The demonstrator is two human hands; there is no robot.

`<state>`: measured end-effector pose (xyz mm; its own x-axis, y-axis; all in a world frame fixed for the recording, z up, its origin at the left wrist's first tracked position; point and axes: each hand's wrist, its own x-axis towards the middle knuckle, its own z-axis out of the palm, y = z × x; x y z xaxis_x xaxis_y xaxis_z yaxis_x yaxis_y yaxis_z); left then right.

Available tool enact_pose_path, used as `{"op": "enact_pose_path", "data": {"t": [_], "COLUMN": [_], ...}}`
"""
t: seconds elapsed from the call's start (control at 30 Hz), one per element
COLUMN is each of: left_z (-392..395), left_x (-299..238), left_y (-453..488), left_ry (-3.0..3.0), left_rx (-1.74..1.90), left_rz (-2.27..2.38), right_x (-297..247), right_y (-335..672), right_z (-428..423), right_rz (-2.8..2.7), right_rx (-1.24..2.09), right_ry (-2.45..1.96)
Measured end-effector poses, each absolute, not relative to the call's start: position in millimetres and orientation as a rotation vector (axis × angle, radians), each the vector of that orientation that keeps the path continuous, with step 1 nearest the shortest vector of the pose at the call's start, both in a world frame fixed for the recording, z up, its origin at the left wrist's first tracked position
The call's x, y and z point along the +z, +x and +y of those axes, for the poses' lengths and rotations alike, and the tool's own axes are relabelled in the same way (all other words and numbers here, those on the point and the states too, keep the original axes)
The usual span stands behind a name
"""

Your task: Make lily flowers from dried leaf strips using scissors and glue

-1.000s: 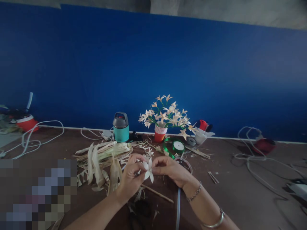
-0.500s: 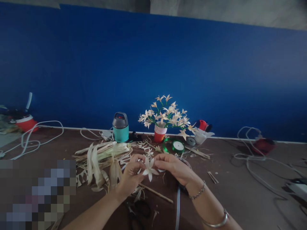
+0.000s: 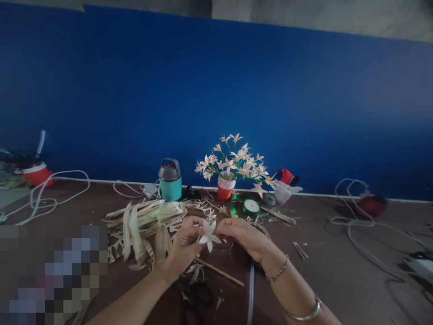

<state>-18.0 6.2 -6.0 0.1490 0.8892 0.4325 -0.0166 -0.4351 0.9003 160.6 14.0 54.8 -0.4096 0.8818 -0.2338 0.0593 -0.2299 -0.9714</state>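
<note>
A small white flower [image 3: 209, 234] made of pale leaf strips sits between my two hands above the brown table [image 3: 324, 275]. My left hand [image 3: 182, 248] is closed around its lower part from the left. My right hand [image 3: 244, 237] pinches its petals from the right with thumb and fingers together. Under my hands lie a thin wooden stick [image 3: 219, 272] and black scissors [image 3: 196, 294].
A pile of dried leaf strips [image 3: 144, 222] lies to the left. Behind stand a teal flask [image 3: 170, 179], a red cup of finished flowers [image 3: 233, 170], a green ribbon spool [image 3: 248, 206] and a tape roll [image 3: 269, 199]. White cables [image 3: 355, 225] trail right and left.
Both hands have risen slightly with the flower, and its petals have turned and spread a little between my fingers.
</note>
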Motion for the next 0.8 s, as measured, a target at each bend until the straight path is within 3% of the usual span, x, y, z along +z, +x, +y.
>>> {"op": "enact_pose_path", "data": {"t": [0.43,0.8], "left_z": [7,5], "left_x": [-9,-3], "left_y": [-19,-23], "left_ry": [1.684,1.921], "left_rx": [1.433,1.668], "left_rz": [0.873,1.112], "right_x": [55,39], "right_y": [157,144], "right_z": [12,6], "right_rz": [-1.519,-1.214], "right_rx": [1.667,1.899], "right_ry": [-1.126,-1.162]}}
